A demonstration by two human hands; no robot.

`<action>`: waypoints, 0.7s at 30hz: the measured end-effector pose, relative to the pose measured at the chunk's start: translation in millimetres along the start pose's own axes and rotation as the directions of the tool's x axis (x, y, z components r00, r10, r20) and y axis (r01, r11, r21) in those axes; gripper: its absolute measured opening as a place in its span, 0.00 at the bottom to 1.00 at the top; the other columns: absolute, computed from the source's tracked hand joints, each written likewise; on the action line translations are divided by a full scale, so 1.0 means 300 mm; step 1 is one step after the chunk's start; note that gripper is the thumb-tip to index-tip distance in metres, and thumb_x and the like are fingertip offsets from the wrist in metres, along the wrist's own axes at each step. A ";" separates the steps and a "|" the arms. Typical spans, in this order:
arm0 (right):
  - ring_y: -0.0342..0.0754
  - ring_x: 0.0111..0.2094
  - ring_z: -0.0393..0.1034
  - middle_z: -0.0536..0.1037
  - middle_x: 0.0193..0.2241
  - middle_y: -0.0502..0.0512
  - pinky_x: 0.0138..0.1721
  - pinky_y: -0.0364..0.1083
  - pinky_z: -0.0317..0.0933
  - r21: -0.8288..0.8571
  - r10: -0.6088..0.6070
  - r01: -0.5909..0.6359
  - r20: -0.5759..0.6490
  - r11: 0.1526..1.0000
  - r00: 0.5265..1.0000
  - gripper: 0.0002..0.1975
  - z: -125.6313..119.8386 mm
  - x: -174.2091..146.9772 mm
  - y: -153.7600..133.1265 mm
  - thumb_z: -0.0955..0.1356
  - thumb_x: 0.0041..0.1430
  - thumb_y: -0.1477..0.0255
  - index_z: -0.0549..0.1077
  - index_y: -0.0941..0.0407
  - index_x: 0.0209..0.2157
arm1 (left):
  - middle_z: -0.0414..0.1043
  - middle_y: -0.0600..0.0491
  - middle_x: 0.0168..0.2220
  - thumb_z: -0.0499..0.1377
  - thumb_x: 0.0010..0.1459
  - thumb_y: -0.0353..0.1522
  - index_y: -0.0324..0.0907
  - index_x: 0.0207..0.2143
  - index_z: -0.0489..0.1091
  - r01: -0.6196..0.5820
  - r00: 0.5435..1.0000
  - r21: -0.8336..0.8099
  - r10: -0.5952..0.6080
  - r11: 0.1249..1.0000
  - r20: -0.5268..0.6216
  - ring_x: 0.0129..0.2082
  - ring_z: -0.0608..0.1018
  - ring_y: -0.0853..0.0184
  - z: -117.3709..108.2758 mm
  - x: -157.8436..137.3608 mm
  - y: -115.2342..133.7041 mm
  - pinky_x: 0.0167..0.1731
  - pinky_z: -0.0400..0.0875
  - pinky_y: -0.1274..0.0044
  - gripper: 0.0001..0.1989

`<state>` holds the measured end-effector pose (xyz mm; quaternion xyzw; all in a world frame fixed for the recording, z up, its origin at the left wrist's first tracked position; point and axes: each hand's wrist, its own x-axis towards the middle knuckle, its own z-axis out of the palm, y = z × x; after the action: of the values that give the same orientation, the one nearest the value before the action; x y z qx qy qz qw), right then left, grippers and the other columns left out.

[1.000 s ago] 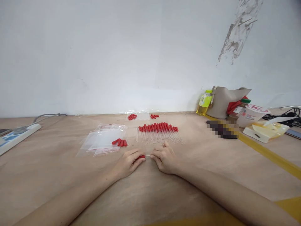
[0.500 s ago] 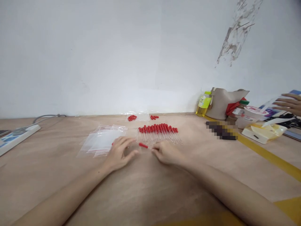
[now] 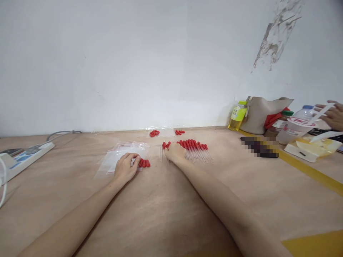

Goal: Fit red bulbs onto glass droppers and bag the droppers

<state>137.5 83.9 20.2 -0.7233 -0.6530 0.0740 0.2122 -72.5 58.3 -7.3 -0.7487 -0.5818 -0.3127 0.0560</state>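
Observation:
A row of droppers, red rubber bulbs on thin clear tubes, lies across the middle of the table with the bulbs toward the wall. My right hand is over the row's left part, closed, its fingertips at a dropper; the hand hides part of that dropper. To the left, my left hand rests at the edge of a stack of clear zip bags. Its thumb and fingers are closed at the end of several loose red rubber bulbs.
Two small groups of red bulbs lie on clear plastic near the wall. At left is a power strip. To the right stand a yellow drink bottle, a grey bag, a cup and a tissue pack. Another person's hand is beyond.
My right hand has moved from in front of the row, where it held a dropper, forward onto the row's left end. My left hand has drawn back left to the loose bulbs and closed.

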 end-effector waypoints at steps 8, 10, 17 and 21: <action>0.54 0.38 0.69 0.74 0.35 0.62 0.34 0.48 0.60 -0.016 -0.010 0.010 0.008 1.000 1.000 0.16 0.018 -0.007 0.008 0.60 0.54 0.63 0.72 0.58 0.35 | 0.69 0.53 0.31 0.48 0.55 0.37 0.43 0.29 0.69 0.047 0.996 -0.037 -0.044 0.998 0.083 0.28 0.71 0.67 0.006 0.007 -0.008 0.30 0.64 0.76 0.12; 0.53 0.38 0.69 0.74 0.34 0.60 0.34 0.48 0.60 -0.023 -0.051 0.051 -0.018 0.998 0.999 0.15 0.024 -0.010 0.001 0.60 0.54 0.63 0.72 0.57 0.34 | 0.69 0.53 0.32 0.48 0.54 0.36 0.42 0.30 0.69 0.050 0.996 -0.040 -0.047 0.998 0.071 0.27 0.71 0.67 0.009 0.007 -0.012 0.31 0.64 0.76 0.12; 0.52 0.39 0.69 0.74 0.37 0.62 0.34 0.47 0.60 -0.051 -0.096 0.098 0.040 0.994 0.995 0.13 0.035 -0.005 -0.064 0.62 0.52 0.68 0.71 0.57 0.38 | 0.68 0.50 0.32 0.50 0.53 0.40 0.41 0.31 0.70 0.116 0.991 0.027 -0.118 0.993 0.063 0.31 0.73 0.64 0.016 0.006 -0.019 0.34 0.66 0.74 0.14; 0.52 0.38 0.70 0.73 0.38 0.67 0.33 0.46 0.60 -0.043 -0.064 0.067 0.077 0.997 0.995 0.14 0.039 0.004 -0.091 0.64 0.49 0.72 0.72 0.61 0.38 | 0.66 0.50 0.29 0.51 0.52 0.40 0.41 0.27 0.68 0.121 0.991 0.034 -0.122 0.992 0.051 0.31 0.73 0.63 0.011 0.004 -0.008 0.33 0.66 0.74 0.13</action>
<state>108.2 89.1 20.8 -0.7029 -0.6853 0.0793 0.1731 -73.3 61.6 -10.0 -0.7190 -0.6324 -0.2864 0.0328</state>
